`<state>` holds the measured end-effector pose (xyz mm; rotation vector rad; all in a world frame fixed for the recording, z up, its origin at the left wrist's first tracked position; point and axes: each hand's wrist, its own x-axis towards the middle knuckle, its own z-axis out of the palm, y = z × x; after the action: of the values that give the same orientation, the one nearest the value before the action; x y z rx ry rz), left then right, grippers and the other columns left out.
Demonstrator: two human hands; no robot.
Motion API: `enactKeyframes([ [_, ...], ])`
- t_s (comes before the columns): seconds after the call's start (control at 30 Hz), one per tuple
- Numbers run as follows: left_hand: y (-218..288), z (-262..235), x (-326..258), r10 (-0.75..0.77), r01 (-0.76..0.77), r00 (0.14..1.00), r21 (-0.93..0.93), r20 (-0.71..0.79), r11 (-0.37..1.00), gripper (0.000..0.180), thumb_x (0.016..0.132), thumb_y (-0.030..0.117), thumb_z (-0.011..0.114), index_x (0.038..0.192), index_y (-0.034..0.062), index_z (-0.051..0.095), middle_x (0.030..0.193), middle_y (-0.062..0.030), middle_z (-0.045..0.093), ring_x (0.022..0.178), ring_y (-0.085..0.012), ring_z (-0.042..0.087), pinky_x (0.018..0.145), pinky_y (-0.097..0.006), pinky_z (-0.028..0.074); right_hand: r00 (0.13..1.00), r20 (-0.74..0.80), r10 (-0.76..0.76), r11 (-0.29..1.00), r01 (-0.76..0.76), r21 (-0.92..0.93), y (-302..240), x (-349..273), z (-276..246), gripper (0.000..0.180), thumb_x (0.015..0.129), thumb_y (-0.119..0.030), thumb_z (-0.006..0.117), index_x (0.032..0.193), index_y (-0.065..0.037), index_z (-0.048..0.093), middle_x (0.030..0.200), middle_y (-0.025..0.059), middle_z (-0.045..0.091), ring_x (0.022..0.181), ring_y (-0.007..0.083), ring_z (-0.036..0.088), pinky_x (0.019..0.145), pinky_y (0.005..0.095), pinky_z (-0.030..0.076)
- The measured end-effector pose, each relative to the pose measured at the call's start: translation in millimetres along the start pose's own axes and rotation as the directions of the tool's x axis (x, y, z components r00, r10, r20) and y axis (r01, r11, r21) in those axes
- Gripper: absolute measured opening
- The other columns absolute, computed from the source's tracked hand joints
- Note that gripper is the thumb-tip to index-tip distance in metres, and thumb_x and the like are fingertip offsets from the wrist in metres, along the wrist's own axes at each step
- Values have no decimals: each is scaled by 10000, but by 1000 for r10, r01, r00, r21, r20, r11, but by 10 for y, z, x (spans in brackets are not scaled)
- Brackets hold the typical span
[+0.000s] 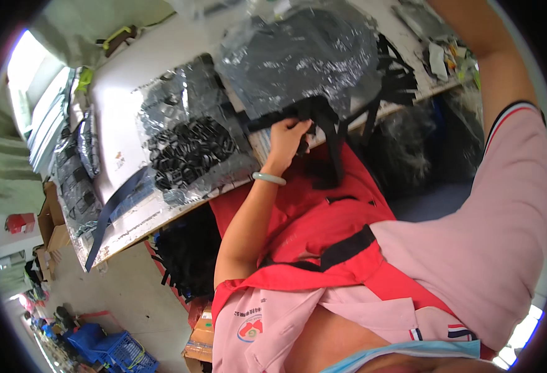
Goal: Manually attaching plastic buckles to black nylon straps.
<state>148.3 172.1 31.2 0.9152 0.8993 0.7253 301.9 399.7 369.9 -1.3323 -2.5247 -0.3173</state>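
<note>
My left hand [288,140], with a pale green bangle [268,178] on the wrist, is closed on a bunch of black webbing straps [325,127] at the table's near edge. The straps hang down over my red apron [323,217]. Just above the hand lies a large clear plastic bag of dark items [298,56]. My right forearm [491,56] reaches up past the top right of the picture, and its hand is out of view.
A clear bag of black plastic rings [189,149] lies left of my hand on the white table [121,93]. A dark blue strap [115,205] hangs over the table edge. More black straps [186,252] are piled under the table. Cardboard boxes [53,224] and blue crates [121,351] stand on the floor.
</note>
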Motion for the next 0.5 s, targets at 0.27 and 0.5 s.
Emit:
enactKeyframes([
  [0.27,-15,46,-37,-32,31,999,25,42,999,251,886,197,673,752,-10,624,588,-47,575,428,-135,530,380,-279,434,885,394,249,829,16,-559,503,81,-245,395,720,-370,753,834,6,719,864,229,681,837,347,672,710,454,515],
  [0.5,-10,44,-43,-28,30,998,-30,49,999,209,881,179,669,801,-13,647,596,-55,581,434,-143,531,380,-283,423,848,527,46,711,-399,580,579,457,-651,382,734,-319,809,856,29,708,792,151,697,773,304,668,676,449,513],
])
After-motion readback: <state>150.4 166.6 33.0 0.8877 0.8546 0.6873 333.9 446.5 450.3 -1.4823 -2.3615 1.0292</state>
